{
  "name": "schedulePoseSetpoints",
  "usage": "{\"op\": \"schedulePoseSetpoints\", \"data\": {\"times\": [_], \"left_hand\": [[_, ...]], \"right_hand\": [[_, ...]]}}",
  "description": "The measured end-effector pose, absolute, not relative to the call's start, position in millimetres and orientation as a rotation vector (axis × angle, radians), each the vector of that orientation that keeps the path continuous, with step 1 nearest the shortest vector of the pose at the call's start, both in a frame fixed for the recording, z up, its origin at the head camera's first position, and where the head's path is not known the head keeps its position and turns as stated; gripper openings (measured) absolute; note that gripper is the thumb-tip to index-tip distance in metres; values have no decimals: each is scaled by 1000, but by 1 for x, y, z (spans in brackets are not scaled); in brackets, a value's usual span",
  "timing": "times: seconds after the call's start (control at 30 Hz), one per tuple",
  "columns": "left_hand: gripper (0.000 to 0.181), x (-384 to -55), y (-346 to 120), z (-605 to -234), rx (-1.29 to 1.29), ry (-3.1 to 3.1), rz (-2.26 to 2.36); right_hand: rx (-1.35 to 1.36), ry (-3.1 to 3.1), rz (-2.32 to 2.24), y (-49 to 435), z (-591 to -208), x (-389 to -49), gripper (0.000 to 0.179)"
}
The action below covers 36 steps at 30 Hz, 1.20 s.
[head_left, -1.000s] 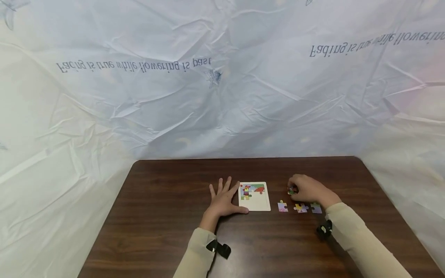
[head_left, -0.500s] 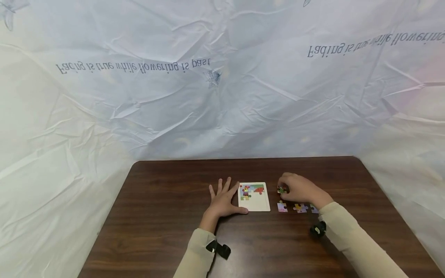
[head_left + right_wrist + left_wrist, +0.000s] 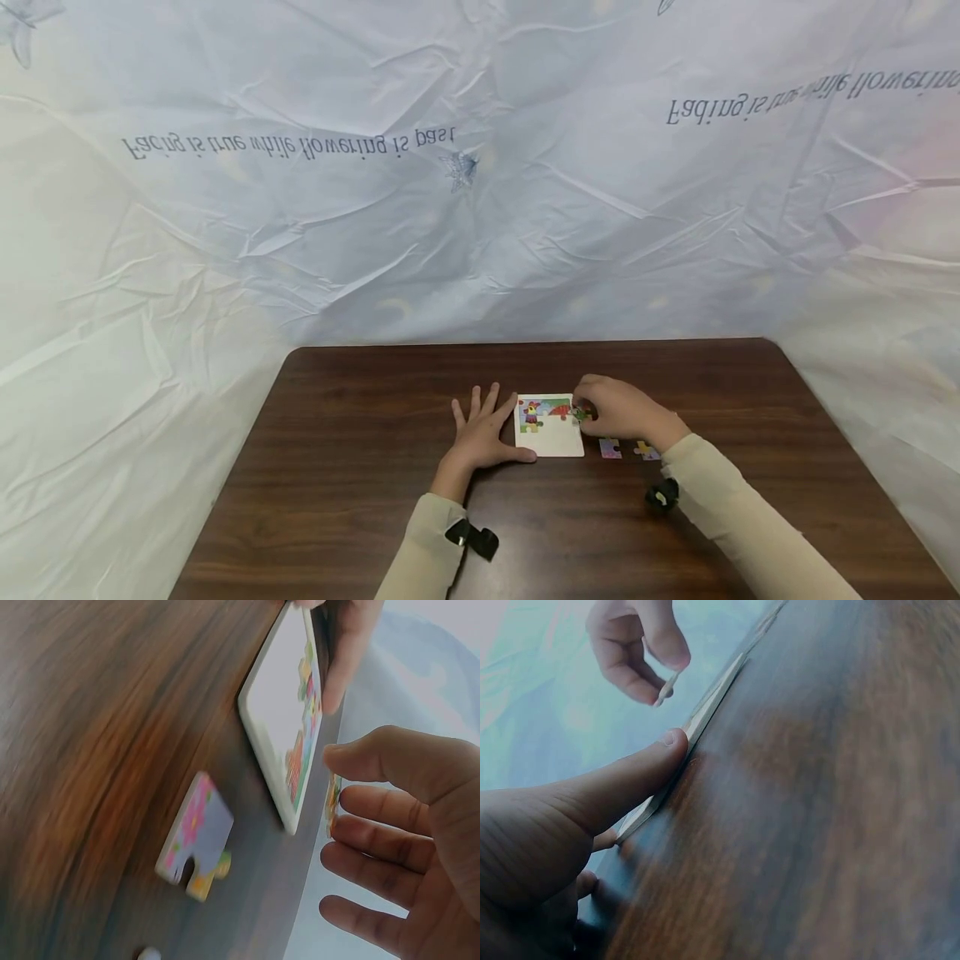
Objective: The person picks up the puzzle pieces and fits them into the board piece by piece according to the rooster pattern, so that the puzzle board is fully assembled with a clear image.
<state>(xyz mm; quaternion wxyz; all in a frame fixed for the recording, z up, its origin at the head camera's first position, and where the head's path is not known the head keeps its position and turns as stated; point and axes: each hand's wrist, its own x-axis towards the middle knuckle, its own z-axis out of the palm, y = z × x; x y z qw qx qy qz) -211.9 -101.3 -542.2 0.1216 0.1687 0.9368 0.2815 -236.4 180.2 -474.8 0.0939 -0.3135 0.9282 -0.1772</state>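
Note:
A white puzzle board [image 3: 558, 443] lies on the table, its upper and left parts filled with colourful pieces. My left hand [image 3: 480, 437] is spread at the board's left side, with the thumb along its lower left corner and the index finger at its upper left. My right hand [image 3: 618, 410] pinches a greenish puzzle piece [image 3: 582, 413] between thumb and fingers at the board's right edge. In the right wrist view this puzzle piece [image 3: 332, 801] is held edge-on, raised off the table. A pink and lilac puzzle piece [image 3: 611, 449] lies just right of the board.
A yellow and lilac puzzle piece [image 3: 647, 451] lies farther right, partly below my right wrist. The brown wooden table [image 3: 345, 475] meets a pale printed sheet [image 3: 450, 233] hanging behind it and at its sides.
My right hand has carried the greenish piece leftward from above the loose pieces to the board's right edge. The left hand has stayed in place.

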Motion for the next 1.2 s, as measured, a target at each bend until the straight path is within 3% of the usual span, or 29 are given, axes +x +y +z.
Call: {"op": "schedulePoseSetpoints", "data": {"times": [0.53,1.2], "left_hand": [[113,-212,-102,-547,499,2734,825],[113,-213,-102,-544,490,2726,808]], "right_hand": [[-1026,2670,-562,142,-484,-239,23],[-1064,2687,-526,134,-497,-239,25]]}}
